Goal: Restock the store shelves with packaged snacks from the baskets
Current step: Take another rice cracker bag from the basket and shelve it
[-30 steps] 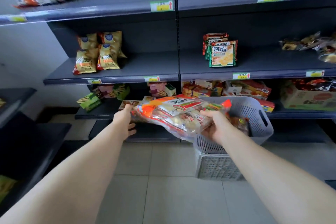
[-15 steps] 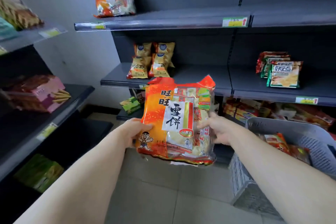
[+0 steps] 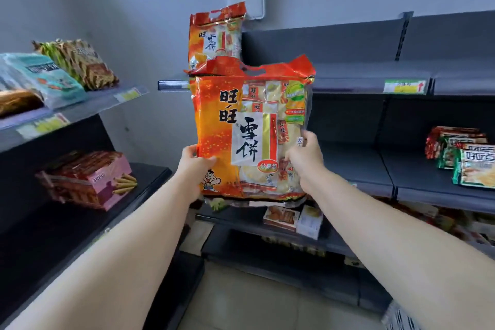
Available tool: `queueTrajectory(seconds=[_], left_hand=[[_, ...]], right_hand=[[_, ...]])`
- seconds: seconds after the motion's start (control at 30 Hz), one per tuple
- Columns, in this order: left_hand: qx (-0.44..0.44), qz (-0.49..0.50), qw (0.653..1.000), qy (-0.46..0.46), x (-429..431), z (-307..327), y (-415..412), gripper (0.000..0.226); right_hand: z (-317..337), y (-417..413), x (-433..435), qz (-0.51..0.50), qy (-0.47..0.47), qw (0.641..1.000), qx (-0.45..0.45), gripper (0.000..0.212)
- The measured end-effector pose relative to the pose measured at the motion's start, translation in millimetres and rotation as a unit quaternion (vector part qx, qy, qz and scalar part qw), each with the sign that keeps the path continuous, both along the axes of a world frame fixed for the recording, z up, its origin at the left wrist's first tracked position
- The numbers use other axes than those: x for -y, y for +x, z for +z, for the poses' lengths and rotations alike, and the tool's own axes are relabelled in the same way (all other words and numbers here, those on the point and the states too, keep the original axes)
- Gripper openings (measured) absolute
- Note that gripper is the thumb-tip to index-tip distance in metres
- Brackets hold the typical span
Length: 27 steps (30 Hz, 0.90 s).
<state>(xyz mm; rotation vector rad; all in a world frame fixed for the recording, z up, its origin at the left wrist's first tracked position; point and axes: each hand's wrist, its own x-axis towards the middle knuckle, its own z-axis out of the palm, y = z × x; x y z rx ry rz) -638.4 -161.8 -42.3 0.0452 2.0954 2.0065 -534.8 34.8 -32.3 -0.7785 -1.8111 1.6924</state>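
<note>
— Nearest?
— Grips the orange rice-cracker bag (image 3: 227,120) by its lower left edge with the left hand (image 3: 194,166); pinches the right edge with the right hand (image 3: 305,158).
— Held where?
— Upright in the air, in front of the top shelf (image 3: 348,73) edge.
— Farther back?
— Overlaps a matching bag (image 3: 211,35) standing on that shelf.
</note>
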Motion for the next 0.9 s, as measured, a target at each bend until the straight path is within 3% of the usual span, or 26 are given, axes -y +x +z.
queueTrajectory(seconds=[0.13, 0.37, 0.47, 0.6, 0.9], left_hand=[[-0.058, 0.035, 0.998, 0.010, -10, 29, -45, 0.051], [-0.144, 0.086, 0.985, 0.038, -40, 93, -148, 0.053], [-0.170, 0.110, 0.978, 0.057, -55, 120, -190, 0.051], [-0.212, 0.144, 0.964, 0.066, -66, 147, -244, 0.054], [-0.257, 0.139, 0.956, 0.006, -77, 158, -347, 0.082]], right_hand=[[27, -55, 2, -0.016, 0.048, 0.999, -0.010, 0.069], [68, -164, -30, 0.046, 0.052, 0.989, -0.132, 0.088], [91, -208, -37, 0.070, 0.107, 0.975, -0.180, 0.100], [117, -262, -47, 0.103, 0.227, 0.954, -0.166, 0.117], [138, -359, -55, 0.074, 0.367, 0.918, -0.130, 0.112]])
